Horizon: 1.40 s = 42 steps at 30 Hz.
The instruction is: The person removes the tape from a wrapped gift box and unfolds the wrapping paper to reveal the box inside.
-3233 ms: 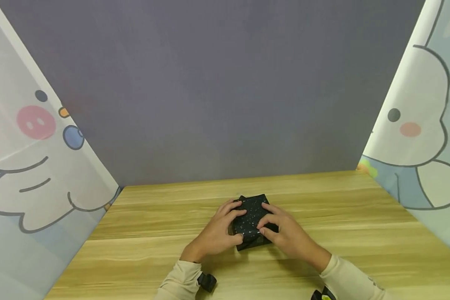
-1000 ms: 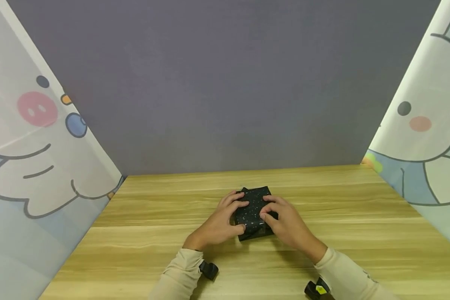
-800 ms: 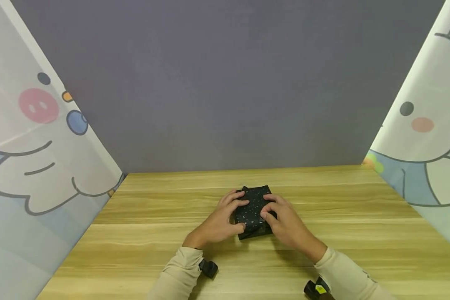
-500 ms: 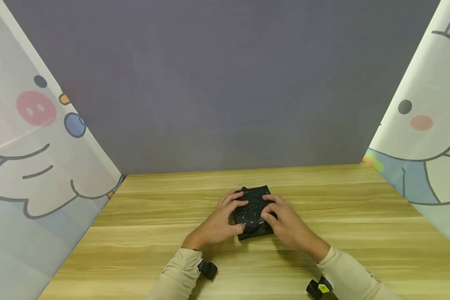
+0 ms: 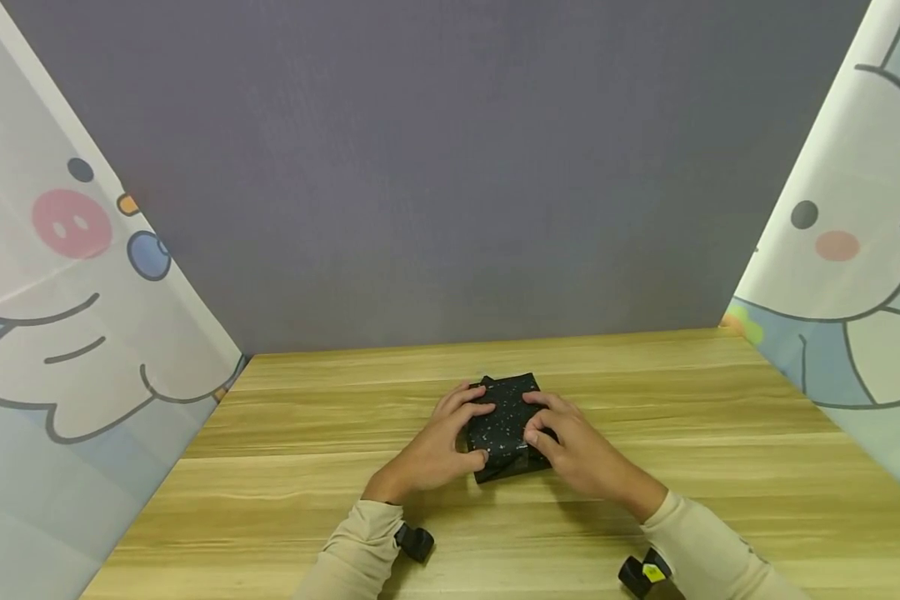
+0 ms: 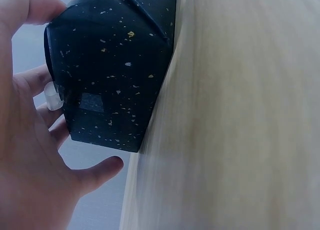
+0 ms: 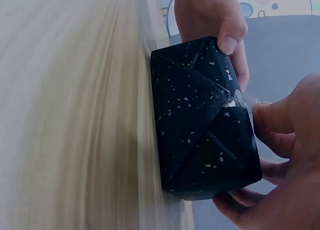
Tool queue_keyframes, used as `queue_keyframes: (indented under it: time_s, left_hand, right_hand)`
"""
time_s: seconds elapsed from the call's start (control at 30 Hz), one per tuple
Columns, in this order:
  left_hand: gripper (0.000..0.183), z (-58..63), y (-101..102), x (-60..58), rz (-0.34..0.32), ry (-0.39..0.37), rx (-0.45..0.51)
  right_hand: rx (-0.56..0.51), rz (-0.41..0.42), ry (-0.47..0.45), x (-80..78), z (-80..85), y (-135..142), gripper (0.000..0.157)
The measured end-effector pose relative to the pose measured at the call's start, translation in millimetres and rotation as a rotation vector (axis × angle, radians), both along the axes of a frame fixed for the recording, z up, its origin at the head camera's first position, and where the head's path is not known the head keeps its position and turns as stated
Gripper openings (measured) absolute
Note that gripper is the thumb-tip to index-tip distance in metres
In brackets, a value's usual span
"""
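A box wrapped in black speckled paper (image 5: 504, 421) lies on the wooden table, its folded end flap showing in the right wrist view. My left hand (image 5: 438, 450) holds the box from the left, fingers on its top and thumb at the near edge. On the opposite side, my right hand (image 5: 581, 450) pinches a strip of clear tape (image 7: 241, 98) between thumb and forefinger. That strip sticks to the box's upper edge. Its other fingers touch the far part of the box. A curled bit of clear tape (image 6: 53, 95) stands off the box's edge in the left wrist view.
The wooden table (image 5: 285, 500) spreads around the box on all sides. A grey panel (image 5: 450, 183) rises behind it. Cartoon-printed sheets flank the table at left (image 5: 60, 333) and right (image 5: 832, 275). Black camera mounts sit on both wrists.
The head view has shifted slightly. My right thumb and forefinger have drifted a little to the right relative to the box. The left hand keeps its hold and the box stays put.
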<state>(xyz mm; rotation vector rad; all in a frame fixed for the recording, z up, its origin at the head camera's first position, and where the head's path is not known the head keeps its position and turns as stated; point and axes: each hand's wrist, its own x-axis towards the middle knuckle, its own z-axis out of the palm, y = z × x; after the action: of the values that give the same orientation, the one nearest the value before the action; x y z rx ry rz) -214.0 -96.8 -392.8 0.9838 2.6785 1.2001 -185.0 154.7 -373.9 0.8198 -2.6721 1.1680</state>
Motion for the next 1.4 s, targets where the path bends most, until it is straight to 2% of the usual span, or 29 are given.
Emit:
queue_keyframes:
  time_s: [0.77,1.17,1.4]
  left_hand:
    - [0.067,-3.2,-1,-0.7,-0.001,0.009,-0.004]
    - [0.067,0.4,-1,-1.6,0.011,0.011,-0.016]
    - [0.068,-0.5,-1,-0.9,-0.001,0.005,-0.019]
  right_hand:
    - [0.025,0.159,-0.096,-3.9,6.0,15,0.021]
    - [0.015,0.227,-0.132,-4.1,15.2,24,0.021]
    - [0.088,0.277,-0.125,-0.2,21.1,30,0.020]
